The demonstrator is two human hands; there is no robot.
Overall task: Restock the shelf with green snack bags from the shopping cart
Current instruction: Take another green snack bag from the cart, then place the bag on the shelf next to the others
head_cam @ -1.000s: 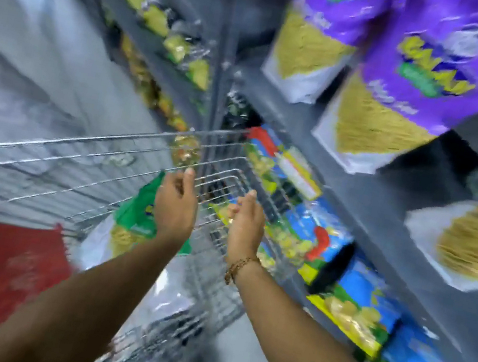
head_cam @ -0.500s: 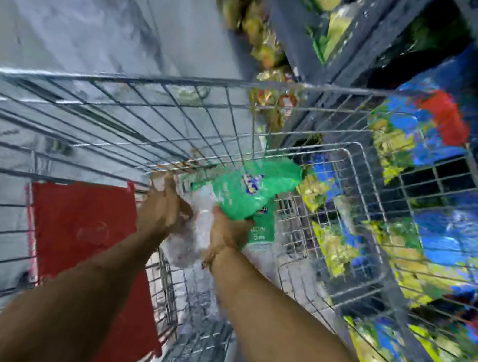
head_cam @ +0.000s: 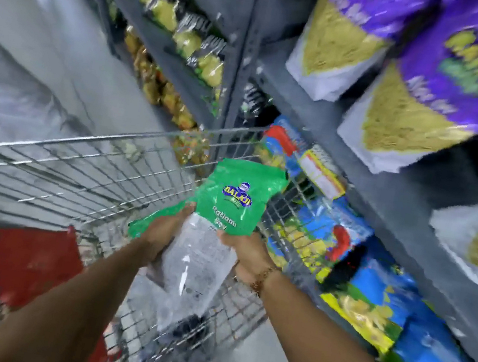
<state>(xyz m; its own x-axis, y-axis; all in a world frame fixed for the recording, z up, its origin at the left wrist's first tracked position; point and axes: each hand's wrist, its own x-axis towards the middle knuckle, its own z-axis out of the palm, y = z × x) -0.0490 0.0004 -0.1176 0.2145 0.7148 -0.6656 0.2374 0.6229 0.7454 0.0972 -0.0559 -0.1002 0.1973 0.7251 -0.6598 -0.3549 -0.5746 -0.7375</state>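
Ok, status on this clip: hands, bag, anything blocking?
Left hand and right hand both grip green snack bag. Bag up above shopping cart, not yet on shelf. Nothing visibly in the way.

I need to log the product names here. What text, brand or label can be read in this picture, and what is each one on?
"BALAJI": logo on the green snack bag held by the left hand and right hand.
"Ratlami Sev": white lettering below that logo; the second word is partly covered.
Purple bags: yellow lettering, too blurred to read.
Blue bags and the shelf tag: blurred, unreadable.
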